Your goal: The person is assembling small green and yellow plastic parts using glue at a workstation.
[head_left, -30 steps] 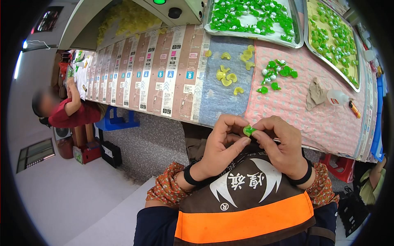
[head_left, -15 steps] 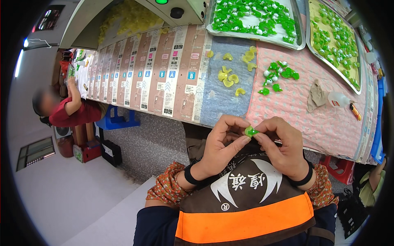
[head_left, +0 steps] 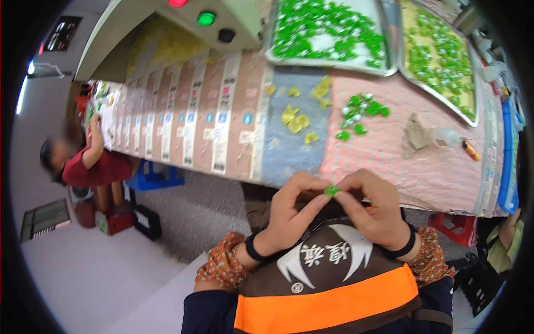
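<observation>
Bright green, a small piece (head_left: 331, 191) sits between the left hand (head_left: 292, 217) and the right hand (head_left: 378, 211), against the near edge of the table (head_left: 236, 145) and just ahead of the brown apron (head_left: 328, 306). The fingers (head_left: 303, 181) of both hands are clamped on it, thumb and forefinger from either side, a grip that probably lets each hand steady it against the other. Their tips cover much of it, so its exact form cannot be told. Holding it close to the body likely keeps it in easy sight.

Yellow pieces (head_left: 290, 118) lie loose on a blue cloth (head_left: 281, 156) ahead of the left hand; a green cluster (head_left: 356, 114) dotted with white lies on a pink cloth (head_left: 378, 167) ahead of the right. Separate sides seem to keep the kinds unmixed and within reach. Toward the far edge, two heaped metal trays (head_left: 325, 43) are probably set back to spare the elbows. A grey rag (head_left: 414, 136), a bottle (head_left: 444, 137) and an orange tube (head_left: 471, 150) rest toward the right end, apart from the loose pieces.
</observation>
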`<state>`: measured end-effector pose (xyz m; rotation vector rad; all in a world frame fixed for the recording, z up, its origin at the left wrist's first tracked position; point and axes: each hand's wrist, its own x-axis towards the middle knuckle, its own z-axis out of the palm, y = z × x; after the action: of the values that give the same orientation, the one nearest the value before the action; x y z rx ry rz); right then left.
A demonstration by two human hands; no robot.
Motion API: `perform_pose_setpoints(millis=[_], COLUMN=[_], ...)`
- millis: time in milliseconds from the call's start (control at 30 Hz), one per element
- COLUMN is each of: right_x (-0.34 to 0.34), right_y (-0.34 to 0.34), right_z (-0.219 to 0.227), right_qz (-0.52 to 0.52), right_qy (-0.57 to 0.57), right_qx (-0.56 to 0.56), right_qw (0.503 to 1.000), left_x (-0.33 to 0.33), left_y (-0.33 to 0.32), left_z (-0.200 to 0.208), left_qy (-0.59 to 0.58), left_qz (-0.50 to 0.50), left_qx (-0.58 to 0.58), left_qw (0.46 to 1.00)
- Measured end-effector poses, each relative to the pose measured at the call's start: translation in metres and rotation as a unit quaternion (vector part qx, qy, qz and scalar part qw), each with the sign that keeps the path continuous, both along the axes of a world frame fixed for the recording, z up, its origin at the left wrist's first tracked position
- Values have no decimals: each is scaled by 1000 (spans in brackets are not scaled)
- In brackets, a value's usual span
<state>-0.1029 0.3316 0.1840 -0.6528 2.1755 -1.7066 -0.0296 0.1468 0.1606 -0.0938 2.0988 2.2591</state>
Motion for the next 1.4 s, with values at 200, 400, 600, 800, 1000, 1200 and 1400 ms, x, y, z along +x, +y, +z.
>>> perform_pose_setpoints(millis=[200, 400, 600, 800, 1000, 1200, 1400], right_x=[-15, -45, -149, -186, -169, -112, -88], right_y=[35, 113, 195, 232, 223, 186, 144], right_z=[23, 70, 25, -12, -8, 2, -1], right_qz=[-37, -362, -346, -270, -238, -178, -157], right_qy=[46, 136, 135, 287, 298, 104, -1], right_qx=[7, -18, 185, 349, 344, 260, 202], right_qw=[998, 922, 910, 850, 858, 943, 967], left_x=[-10, -11, -12, -23, -37, -74, -106], left_y=[-8, -11, -14, -38, -71, -76, -71], left_z=[3, -1, 11, 15, 24, 38, 29], left_qy=[107, 35, 27, 27, 9, -38, 136], left_qz=[-54, 20, 23, 52, 125, 105, 35], left_qx=[-134, -54, -91, -140, -234, -319, -561], left_qw=[984, 998, 995, 988, 964, 941, 815])
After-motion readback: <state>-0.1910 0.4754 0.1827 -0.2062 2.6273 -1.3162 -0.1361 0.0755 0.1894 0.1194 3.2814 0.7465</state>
